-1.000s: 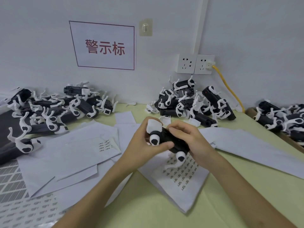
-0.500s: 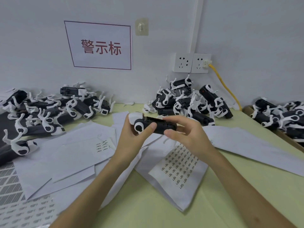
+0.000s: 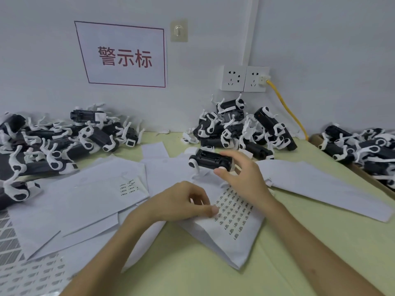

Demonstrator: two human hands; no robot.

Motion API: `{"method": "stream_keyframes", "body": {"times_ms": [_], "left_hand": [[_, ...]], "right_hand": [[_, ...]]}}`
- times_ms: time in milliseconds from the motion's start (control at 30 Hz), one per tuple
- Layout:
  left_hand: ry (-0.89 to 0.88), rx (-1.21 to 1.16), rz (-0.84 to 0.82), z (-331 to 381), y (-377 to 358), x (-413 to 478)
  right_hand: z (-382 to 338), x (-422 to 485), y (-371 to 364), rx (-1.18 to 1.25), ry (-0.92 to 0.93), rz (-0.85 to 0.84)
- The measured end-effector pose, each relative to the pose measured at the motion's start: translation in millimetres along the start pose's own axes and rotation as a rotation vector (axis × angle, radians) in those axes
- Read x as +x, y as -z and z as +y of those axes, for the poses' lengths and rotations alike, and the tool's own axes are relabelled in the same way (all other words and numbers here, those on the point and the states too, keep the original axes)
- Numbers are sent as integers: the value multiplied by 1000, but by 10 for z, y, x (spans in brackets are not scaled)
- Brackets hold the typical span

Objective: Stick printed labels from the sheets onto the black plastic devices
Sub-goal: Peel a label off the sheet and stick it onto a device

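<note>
My right hand (image 3: 242, 178) grips a black device (image 3: 210, 161) with white end pieces between thumb and fingers, just above the papers in the middle of the table. In front of it lies a white label sheet (image 3: 237, 218) printed with rows of small labels. My left hand (image 3: 181, 201) rests on the sheet's left edge with its fingers curled. Its thumb and forefinger pinch the sheet at the first column of labels. Whether a label is lifted I cannot tell.
Piles of black-and-white devices lie at the back left (image 3: 64, 142), back middle (image 3: 239, 129) and in a box at the right (image 3: 363, 150). Loose white papers (image 3: 96, 195) cover the table's left and middle. More label sheets (image 3: 32, 278) lie at the near left. A yellow cable (image 3: 286, 110) hangs from the wall socket.
My left hand has let go of the device and dropped to the label sheet. My right hand now holds the device alone, farther back and to the right.
</note>
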State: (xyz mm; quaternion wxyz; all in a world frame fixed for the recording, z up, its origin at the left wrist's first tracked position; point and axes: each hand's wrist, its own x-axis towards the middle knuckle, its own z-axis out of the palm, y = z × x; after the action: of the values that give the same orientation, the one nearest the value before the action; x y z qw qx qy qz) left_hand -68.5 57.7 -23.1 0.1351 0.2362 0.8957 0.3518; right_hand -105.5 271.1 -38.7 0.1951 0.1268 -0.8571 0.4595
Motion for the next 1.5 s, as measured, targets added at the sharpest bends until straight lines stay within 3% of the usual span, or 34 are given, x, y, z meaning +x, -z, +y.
{"method": "stream_keyframes", "body": {"times_ms": [233,367,467,567,767,1033,1500], "left_hand": [[29,-336,-109,1,56,-22],[34,-410,-115,-2,81,-33],[67,-438,-124,-5,75,-46],[99,-435,-144,-16,57,-42],[103,-391,-145,8,51,-36],[7,-374,-101,-2,47,-34],[24,-373,-99,5,46,-6]], "right_hand": [[-57,-7,51,-95,44,-119],[-237,-44,99,-3,224,53],[-373,-88,174,136,223,-158],[-382,-119,161,43,186,-397],[-284,-106,202,-155,44,-577],[-325,-116,199,-91,-26,-588],[-289,-95,204,-67,-17,-474]]}}
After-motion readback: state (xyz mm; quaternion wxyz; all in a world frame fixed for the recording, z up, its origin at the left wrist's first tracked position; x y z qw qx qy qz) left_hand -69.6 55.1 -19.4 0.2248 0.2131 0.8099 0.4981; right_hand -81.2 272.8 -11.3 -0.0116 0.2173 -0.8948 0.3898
